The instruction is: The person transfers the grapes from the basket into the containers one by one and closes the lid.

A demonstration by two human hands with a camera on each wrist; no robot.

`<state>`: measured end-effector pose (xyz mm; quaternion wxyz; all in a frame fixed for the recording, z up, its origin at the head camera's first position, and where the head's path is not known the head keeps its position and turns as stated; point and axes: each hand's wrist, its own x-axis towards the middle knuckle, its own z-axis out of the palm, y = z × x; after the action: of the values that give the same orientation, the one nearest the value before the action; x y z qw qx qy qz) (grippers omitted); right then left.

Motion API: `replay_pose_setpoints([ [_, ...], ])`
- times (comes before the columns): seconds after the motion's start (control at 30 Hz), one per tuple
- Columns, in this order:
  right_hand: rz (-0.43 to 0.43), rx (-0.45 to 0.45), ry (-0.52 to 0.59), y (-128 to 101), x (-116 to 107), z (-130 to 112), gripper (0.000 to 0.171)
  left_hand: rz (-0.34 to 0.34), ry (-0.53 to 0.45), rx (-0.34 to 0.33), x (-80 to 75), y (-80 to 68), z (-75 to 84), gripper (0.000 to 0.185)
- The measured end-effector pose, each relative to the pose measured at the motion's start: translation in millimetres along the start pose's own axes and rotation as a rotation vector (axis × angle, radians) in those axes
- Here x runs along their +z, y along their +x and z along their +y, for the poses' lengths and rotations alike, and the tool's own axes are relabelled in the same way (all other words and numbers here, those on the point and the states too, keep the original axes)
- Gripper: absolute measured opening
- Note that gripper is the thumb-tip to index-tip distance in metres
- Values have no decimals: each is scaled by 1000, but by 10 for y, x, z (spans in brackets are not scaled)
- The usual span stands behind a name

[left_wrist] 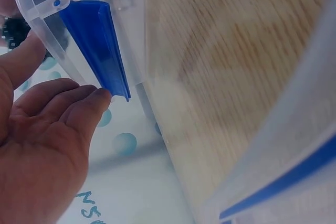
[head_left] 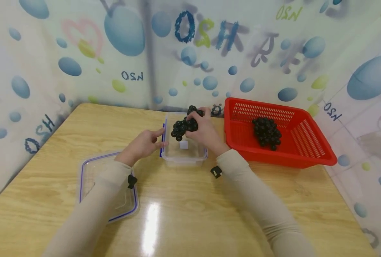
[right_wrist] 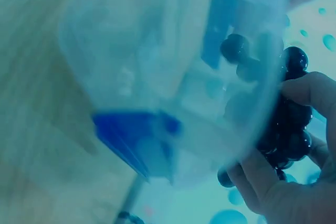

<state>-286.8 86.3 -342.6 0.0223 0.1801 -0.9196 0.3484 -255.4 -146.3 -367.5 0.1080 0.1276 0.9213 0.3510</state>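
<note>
Right hand: the right hand hovered over the clear plastic container, its grip curled round a bunch of dark grapes; in the right wrist view the fingers wrapped the dark berries.
Left hand: the left hand lay at the container's left side, its grip spread, with straight fingertips touching the blue latch.
Container: it stood on the wooden worktop, between the two hands, lid off, with a small white block inside.
Grapes in hand: held just above the container's far half.
Lid: a clear lid with a blue seal lay on the worktop under the left forearm, near the container.
Basket: a red basket sat just right of the container and held a second bunch of dark grapes.
</note>
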Motion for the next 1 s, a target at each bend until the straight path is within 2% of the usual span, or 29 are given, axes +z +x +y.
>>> replay_pose_setpoints([
  [0.27,-24,66,-55,1,234,57,40,-5,-2,10,9,-17,-3,63],
  [0.47,-40,122,-86,19,309,63,53,5,13,27,2,-14,-14,64],
  [0.73,-33,176,-156,73,383,40,56,-3,-10,9,9,-9,-27,64],
  [0.83,-47,157,-221,86,416,40,58,-6,-18,4,7,-7,-25,64],
  [1.0,-74,59,-377,78,455,49,53,-5,-22,3,10,-5,-24,64],
])
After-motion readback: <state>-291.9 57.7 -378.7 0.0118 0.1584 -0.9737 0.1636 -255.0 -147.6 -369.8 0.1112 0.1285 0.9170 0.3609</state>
